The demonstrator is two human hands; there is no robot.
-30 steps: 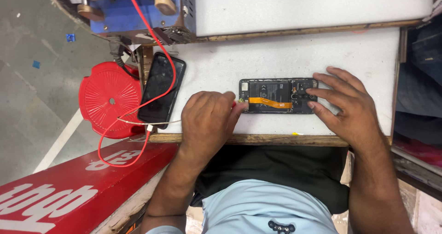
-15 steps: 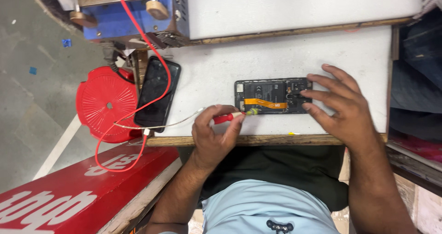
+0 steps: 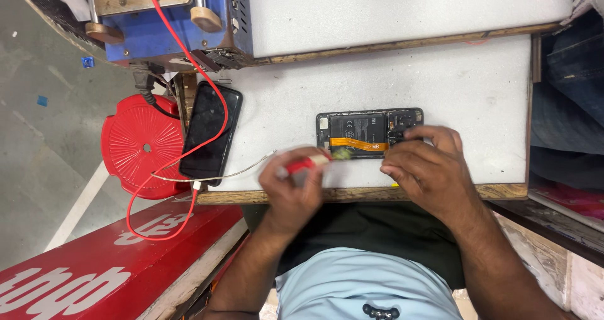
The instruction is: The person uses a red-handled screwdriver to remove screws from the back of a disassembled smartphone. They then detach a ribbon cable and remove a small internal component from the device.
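Gripping a red-handled tool point(image 3: 306, 164) in the closed left hand point(image 3: 290, 191), tip aimed at the bottom-left corner of an opened phone point(image 3: 369, 133) lying back-off, mid-bench on the white work surface point(image 3: 465, 87). Pinning that phone at its right end with the right hand point(image 3: 428, 169), fingers curled, holding nothing. Likely hazards, judging by the layout: slipping and nicking the exposed orange flex cable point(image 3: 358, 145); snagging the red wire point(image 3: 182, 56) draped across a second phone point(image 3: 211, 133) nearby.
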